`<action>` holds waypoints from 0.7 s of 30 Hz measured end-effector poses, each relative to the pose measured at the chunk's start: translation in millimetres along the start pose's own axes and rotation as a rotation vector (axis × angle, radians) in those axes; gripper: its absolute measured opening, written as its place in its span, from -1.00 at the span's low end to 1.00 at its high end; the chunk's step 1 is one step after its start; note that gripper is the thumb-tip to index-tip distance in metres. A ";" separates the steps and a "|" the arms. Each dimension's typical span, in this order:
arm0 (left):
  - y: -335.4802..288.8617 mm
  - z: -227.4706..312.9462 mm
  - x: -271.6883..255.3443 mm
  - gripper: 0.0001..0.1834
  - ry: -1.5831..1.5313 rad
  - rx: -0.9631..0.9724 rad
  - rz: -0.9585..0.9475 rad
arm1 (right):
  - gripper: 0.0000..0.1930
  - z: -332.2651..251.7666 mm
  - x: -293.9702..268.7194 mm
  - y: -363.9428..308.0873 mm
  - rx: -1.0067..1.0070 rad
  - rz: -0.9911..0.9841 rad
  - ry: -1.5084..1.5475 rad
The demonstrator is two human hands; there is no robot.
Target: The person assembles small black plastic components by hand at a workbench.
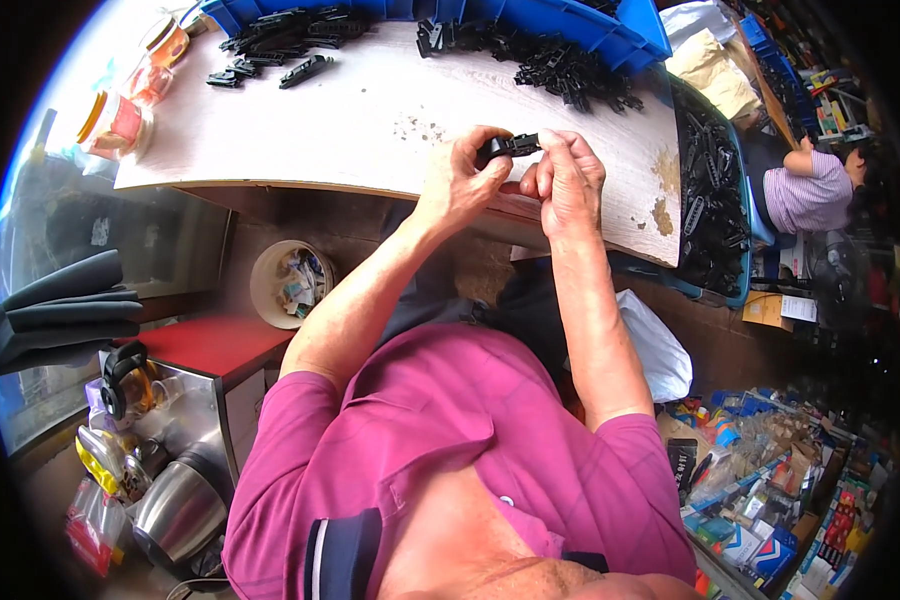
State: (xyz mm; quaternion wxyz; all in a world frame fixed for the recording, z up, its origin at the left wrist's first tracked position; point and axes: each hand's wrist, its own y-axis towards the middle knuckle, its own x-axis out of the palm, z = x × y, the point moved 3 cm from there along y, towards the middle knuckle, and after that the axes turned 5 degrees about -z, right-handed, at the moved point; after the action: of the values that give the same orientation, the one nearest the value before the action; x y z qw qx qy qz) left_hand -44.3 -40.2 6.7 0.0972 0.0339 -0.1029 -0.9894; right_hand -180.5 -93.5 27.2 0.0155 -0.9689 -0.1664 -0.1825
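Above the near edge of the pale wooden table [300,140], both of my hands are closed on one small, long black plastic part [515,147]. My left hand [460,180] grips its thicker, rounded left end between thumb and fingers. The thumb and forefinger of my right hand [572,185] pinch the narrow right end, with the other fingers curled in. Similar black parts lie in a heap [570,80] at the table's far right. Another pile [290,35] spreads at the far left, where one piece [306,71] lies slightly apart.
A blue crate [590,40] stands along the table's far edge. Lidded jars [115,125] sit at the left corner. More black parts fill a blue-rimmed bin [715,190] on the right. Below are a white bucket [290,285] and a red-topped cabinet [220,340]. Another person [810,190] is farther right.
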 end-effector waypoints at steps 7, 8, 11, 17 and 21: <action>-2.6 3.0 -2.9 -0.67 -0.017 -0.098 -0.042 | -0.88 -2.7 4.4 -5.5 0.014 0.024 0.013; -2.0 3.8 -2.5 -0.66 0.023 -0.083 -0.056 | -0.88 -0.5 1.7 -4.6 0.013 0.026 0.011; 0.6 -2.0 -1.9 -0.63 0.089 -0.052 -0.070 | -0.88 5.6 -1.6 -2.5 -0.016 -0.004 -0.031; 0.7 2.5 1.2 -0.66 0.151 0.034 0.001 | -0.88 9.0 0.2 -3.2 0.039 -0.011 -0.045; 3.4 11.1 2.2 -0.72 0.100 0.099 0.131 | -0.87 10.9 4.1 0.5 0.073 0.015 -0.058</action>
State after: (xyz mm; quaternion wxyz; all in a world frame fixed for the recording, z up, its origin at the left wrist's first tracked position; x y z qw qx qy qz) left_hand -46.8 -41.7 18.1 0.1648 0.0812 -0.1488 -0.9717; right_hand -172.9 -91.6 18.5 0.0471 -0.9738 -0.1660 -0.1482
